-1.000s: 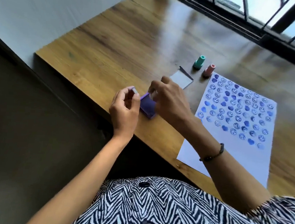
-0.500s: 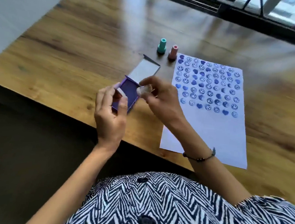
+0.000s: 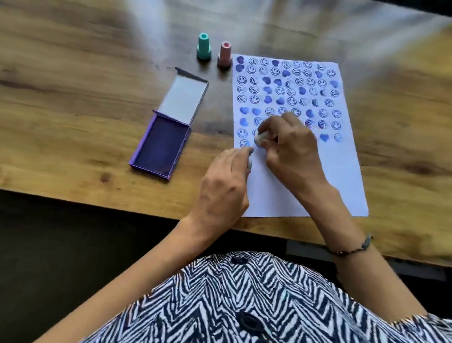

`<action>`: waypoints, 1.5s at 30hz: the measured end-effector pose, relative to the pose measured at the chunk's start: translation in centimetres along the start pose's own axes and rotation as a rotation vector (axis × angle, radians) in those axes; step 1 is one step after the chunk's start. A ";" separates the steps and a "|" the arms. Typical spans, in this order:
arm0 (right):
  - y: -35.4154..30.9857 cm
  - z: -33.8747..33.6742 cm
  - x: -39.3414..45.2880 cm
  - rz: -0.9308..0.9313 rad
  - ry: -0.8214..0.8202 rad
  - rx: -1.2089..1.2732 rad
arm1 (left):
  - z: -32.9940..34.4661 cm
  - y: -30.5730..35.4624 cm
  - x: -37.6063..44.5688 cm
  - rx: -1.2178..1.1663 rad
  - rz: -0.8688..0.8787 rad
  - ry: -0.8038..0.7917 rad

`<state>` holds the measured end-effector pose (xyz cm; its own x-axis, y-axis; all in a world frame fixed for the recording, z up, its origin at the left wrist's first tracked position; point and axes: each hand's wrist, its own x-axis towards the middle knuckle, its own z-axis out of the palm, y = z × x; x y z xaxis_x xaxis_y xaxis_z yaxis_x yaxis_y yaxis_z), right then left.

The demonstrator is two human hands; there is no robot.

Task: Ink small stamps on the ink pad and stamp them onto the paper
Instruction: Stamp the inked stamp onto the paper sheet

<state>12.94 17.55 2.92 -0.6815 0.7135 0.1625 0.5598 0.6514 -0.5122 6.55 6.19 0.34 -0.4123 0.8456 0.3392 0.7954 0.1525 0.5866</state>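
The right hand pinched a small white stamp over the stamped paper, centre frame. The left hand pressed its curled fingers on the paper's left edge. The open purple ink pad lay left of them.

Your frame is daylit and bright from the far edge. Pale streaks of glare run across the glossy wooden surface toward you. The white paper reads evenly lit. Soft motion blur smears the far surface and your hands. Wide-angle bending curves the near edge. Below it, all is dark.
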 end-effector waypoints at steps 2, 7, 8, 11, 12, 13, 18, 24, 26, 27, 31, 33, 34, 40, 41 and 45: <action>-0.3 0.1 -0.1 -0.025 -0.009 -0.048 | -0.2 0.0 0.0 -0.015 -0.003 -0.018; -0.9 0.1 0.1 -0.027 -0.047 -0.176 | -0.4 -0.2 -0.2 -0.054 -0.019 -0.049; -1.0 0.2 0.1 -0.033 -0.061 -0.218 | -0.4 -0.3 -0.3 -0.050 -0.026 -0.056; -1.3 0.6 0.2 -0.049 -0.079 -0.327 | -0.2 -0.4 -0.4 -0.033 -0.043 -0.063; -1.4 0.7 0.2 -0.051 -0.082 -0.344 | 0.0 -0.5 -0.4 -0.023 -0.048 -0.064; -1.4 0.7 0.2 -0.054 -0.089 -0.355 | 0.0 -0.5 -0.5 -0.018 -0.052 -0.065; -1.5 0.4 0.5 -0.065 -0.142 -0.355 | 0.1 -0.6 -0.5 0.001 -0.058 -0.062; -1.8 -0.1 1.0 -0.050 -0.200 -0.274 | -0.2 -0.4 -0.3 0.012 -0.050 -0.070; -1.8 -0.2 1.1 -0.050 -0.208 -0.274 | -0.3 -0.3 -0.3 -0.001 -0.052 -0.075; -1.8 -0.2 1.2 -0.051 -0.210 -0.282 | -0.3 -0.3 -0.3 -0.004 -0.054 -0.076; -1.8 -0.2 1.2 -0.068 -0.213 -0.303 | -0.3 -0.2 -0.3 0.008 -0.043 -0.084; -1.8 -0.2 1.2 -0.069 -0.207 -0.301 | -0.3 -0.3 -0.3 0.011 -0.038 -0.089; -1.8 -0.1 1.2 -0.070 -0.198 -0.299 | -0.3 -0.3 -0.3 0.011 -0.039 -0.093; -1.9 -0.3 1.1 -0.055 -0.186 -0.294 | -0.4 -0.1 -0.2 0.020 -0.040 -0.094; -1.9 -0.5 1.1 -0.044 -0.205 -0.298 | -0.4 0.0 -0.3 0.021 -0.037 -0.086; -1.9 -3.6 0.6 0.029 0.000 -0.046 | -0.5 0.2 -0.5 0.010 -0.012 -0.048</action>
<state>13.22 17.70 7.03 -0.6646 0.7325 0.1478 0.6006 0.6412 -0.4776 6.70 5.57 0.64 -0.4001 0.8672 0.2964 0.7950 0.1676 0.5830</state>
